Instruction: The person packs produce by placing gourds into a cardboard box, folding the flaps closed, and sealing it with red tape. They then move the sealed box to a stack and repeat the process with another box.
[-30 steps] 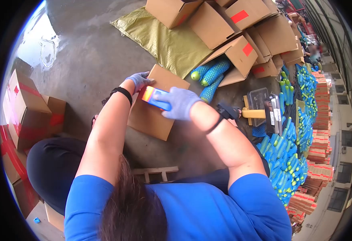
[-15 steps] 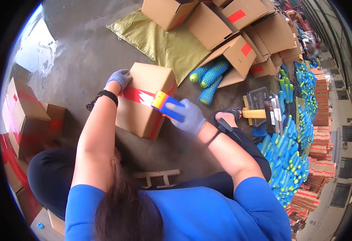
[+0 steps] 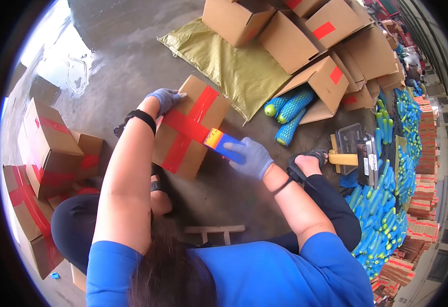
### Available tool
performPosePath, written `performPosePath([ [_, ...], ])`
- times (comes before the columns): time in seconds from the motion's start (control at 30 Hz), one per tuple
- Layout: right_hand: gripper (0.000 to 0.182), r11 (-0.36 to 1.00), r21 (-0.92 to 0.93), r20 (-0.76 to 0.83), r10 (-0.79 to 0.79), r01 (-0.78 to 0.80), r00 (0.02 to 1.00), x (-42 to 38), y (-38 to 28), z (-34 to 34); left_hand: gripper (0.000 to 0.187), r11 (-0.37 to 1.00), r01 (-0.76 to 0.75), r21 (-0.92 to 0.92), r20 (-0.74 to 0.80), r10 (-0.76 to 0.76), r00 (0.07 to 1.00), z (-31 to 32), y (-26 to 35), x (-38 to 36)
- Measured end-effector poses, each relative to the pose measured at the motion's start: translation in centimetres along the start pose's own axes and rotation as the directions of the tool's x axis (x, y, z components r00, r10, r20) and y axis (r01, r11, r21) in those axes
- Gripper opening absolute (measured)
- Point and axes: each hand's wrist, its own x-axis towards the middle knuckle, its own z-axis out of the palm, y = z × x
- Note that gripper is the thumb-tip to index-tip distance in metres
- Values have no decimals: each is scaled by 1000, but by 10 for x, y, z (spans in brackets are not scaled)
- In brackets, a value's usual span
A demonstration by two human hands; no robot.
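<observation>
A cardboard box (image 3: 189, 161) stands tilted on the floor in front of me, with red tape crossing over the face turned up to me. My left hand (image 3: 166, 99), in a grey glove, grips its upper left edge. In my right hand (image 3: 253, 156), also gloved, is a blue and yellow tape dispenser (image 3: 226, 146). The dispenser's yellow-orange end is at the box's right edge, where a strip of red tape (image 3: 188, 127) meets it. My right fingers wrap around the blue body.
Taped boxes (image 3: 55, 148) stand at left. Beyond a yellow-green woven sack (image 3: 229, 64) are piled open cartons (image 3: 290, 41), one with blue-netted green produce (image 3: 293, 110) at its mouth. A scale (image 3: 367, 158) sits right, beside heaped netted produce (image 3: 370, 204). Stacked flat cardboard (image 3: 421, 227) lies farther off.
The box has been turned, and a face with crossed red tape now shows. My right hand still holds the tape dispenser against its right side. The whole view has shifted.
</observation>
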Motion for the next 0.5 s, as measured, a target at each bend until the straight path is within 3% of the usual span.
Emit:
performPosePath([
  [0.03, 56, 997, 76, -115, -20, 29, 993, 6, -2, 14, 53, 1000, 10, 10, 8, -10, 1000, 3, -15, 6],
  [0.07, 56, 987, 145, -236, -34, 70, 971, 15, -5, 27, 50, 996, -23, -83, -100, 15, 995, 1, -29, 11],
  [0.1, 56, 986, 153, -240, -32, 71, 970, 28, -14, 30, 47, 982, -72, -175, -213, 34, 977, 1, -44, 19],
  [0.13, 55, 988, 127, -239, -53, 85, 970, 48, -27, 22, 44, 995, -45, -84, -392, 9, 920, -1, -60, 33],
  [0.17, 55, 990, 102, -235, -68, 94, 970, 66, -41, 16, 54, 985, -104, -134, -396, 43, 917, -11, -84, 55],
  [0.23, 52, 985, 137, -234, -74, 108, 969, 97, -59, 10, 73, 991, -1, 137, -409, 57, 911, -28, -82, 64],
  [0.27, 53, 987, 124, -226, -75, 105, 971, 113, -70, 7, 90, 987, 87, 137, -278, -46, 959, -41, -24, 7],
  [0.33, 55, 989, 119, -139, -68, 85, 988, 143, -90, -3, 94, 982, 45, 184, -190, -9, 982, -44, -12, 8],
  [0.37, 56, 990, 110, -102, -72, 83, 992, 154, -96, -7, 94, 993, 114, 19, -180, -109, 978, -48, 3, -7],
  [0.4, 56, 990, 113, -102, -78, 90, 992, 161, -98, -8, 89, 963, 161, 217, -86, -145, 986, -64, 10, -5],
  [0.5, 59, 983, 154, -63, -95, 104, 993, 157, -95, -7, 81, 940, 197, 280, -83, -180, 980, -75, 11, -6],
])
